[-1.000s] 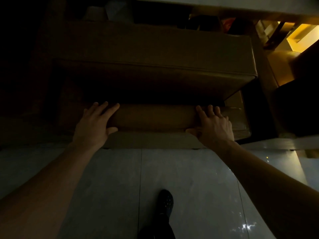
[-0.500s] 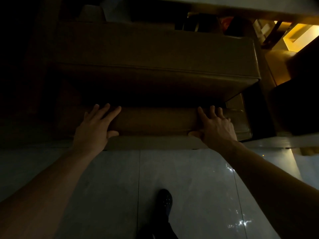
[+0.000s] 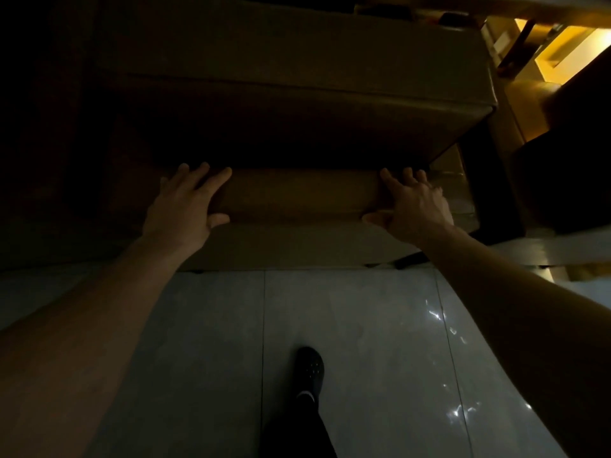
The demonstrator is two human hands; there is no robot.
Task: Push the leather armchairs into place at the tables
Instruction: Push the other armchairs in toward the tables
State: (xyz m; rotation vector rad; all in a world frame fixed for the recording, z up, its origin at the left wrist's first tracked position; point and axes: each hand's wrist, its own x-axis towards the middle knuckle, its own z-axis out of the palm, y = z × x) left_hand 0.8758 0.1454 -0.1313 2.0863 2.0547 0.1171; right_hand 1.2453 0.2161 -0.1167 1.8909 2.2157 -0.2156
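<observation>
A dim view looks down from head height onto the back of a tan leather armchair (image 3: 264,104). Both hands lie flat on its lower back panel, fingers straight and spread, gripping nothing. The left hand (image 3: 185,206) presses left of centre and the right hand (image 3: 416,206) presses near the chair's right edge.

Compared with 1 second ago, the chair has slid a little further from the person, toward the pale surface (image 3: 496,4) along the top of the view. The arms are stretched longer and more grey tiled floor (image 3: 363,325) shows. The push seems to be working, though the darkness hides how far the chair sits under the surface.

1 black shoe (image 3: 309,370) is planted on the floor behind the chair. On the right, the chair's corner runs close beside a dark piece of furniture (image 3: 568,180), with only a narrow gap. The left side is too dark to judge. Behind the chair the floor is open.
</observation>
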